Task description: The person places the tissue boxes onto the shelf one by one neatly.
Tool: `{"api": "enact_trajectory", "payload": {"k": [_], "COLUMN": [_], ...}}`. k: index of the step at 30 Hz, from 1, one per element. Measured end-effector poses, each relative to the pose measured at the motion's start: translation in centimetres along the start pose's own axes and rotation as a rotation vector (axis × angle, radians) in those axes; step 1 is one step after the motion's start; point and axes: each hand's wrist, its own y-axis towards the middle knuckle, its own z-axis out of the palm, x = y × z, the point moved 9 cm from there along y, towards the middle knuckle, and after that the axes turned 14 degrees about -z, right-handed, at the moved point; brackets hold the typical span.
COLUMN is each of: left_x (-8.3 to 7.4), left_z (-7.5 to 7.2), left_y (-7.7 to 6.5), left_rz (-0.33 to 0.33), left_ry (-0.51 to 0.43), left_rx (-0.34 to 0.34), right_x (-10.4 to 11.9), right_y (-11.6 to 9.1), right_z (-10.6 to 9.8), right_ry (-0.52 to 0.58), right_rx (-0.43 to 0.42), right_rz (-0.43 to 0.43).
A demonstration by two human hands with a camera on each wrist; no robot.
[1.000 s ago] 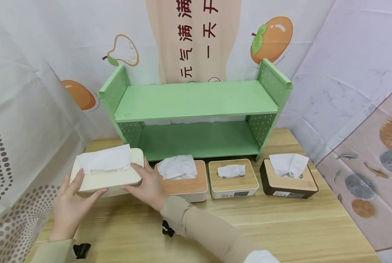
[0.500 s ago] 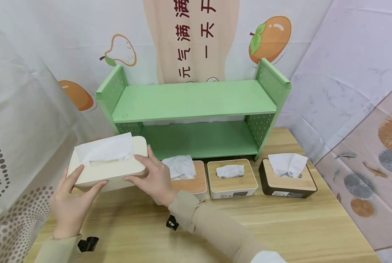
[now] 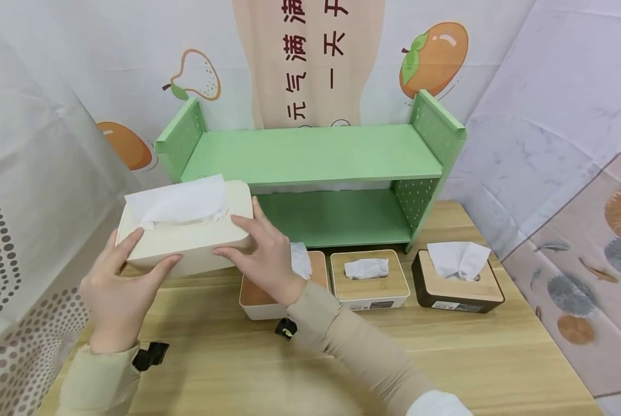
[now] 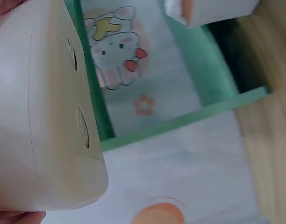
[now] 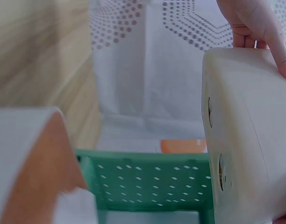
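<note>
Head view: the left hand (image 3: 118,294) and right hand (image 3: 269,251) grip opposite ends of a cream, round-cornered rectangular tissue box (image 3: 191,237), raised between them before a green two-tier shelf (image 3: 315,153). Left wrist view: the box fills the left side. Right wrist view: the left hand touches its far end.

Printed backdrop (image 3: 321,63), seemingly wooden table (image 3: 472,346)
</note>
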Motion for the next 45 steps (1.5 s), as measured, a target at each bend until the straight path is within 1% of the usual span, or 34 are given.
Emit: {"api": "enact_trajectory", "payload": {"k": [3,8,12,15,18,20,21,26,30,33,36,40,45], "left_x": [-1.4,-4.0,-5.7,-6.5,-7.0,-7.2,-7.2,-6.8,-6.6,-6.5,-6.7,-6.9,-6.8], "left_z": [0.4,2.2,3.6,4.7,6.3,7.2,7.6,9.3,10.2,10.7,11.2,11.6,12.1], "left_y": [0.7,2.0,3.2,4.1,4.8,5.1,5.2,5.4,5.5,5.5,5.7,6.4,7.0], "left_rz": [0.034,0.101,0.115,0.114,0.125,0.13,0.123,0.061,0.04,0.016,-0.006,-0.026,-0.048], "left_ry": [-0.004,-0.017,-0.034,-0.051,-0.049,-0.048,-0.057,-0.124,-0.109,-0.081,-0.06,-0.053,-0.029], "left_rx": [0.005,0.064,0.093,0.112,0.143,0.155,0.163,0.214,0.217,0.227,0.248,0.276,0.319], "right_x": [-0.1,-0.8,-1.6,-2.4,-3.4,-4.1,-4.4,-5.5,-6.1,-6.6,-7.2,-8.0,-9.1], "right_y": [0.9,2.6,3.9,4.5,4.8,4.7,4.7,4.5,4.6,4.7,5.0,5.8,6.6], "right_z": [-1.0,-3.6,-5.3,-6.2,-7.0,-7.3,-7.4,-7.7,-8.0,-7.9,-7.8,-7.5,-7.4], "right_ry": [-0.005,-0.029,-0.07,-0.091,-0.105,-0.106,-0.108,-0.122,-0.121,-0.102,-0.075,-0.04,-0.014], "right_rx": [-0.032,-0.121,-0.156,-0.171,-0.189,-0.195,-0.195,-0.191,-0.18,-0.15,-0.099,-0.035,0.021], "right_rz": [-0.024,-0.033,-0.034,-0.028,-0.015,-0.006,-0.003,0.013,0.038,0.081,0.135,0.199,0.281]}}
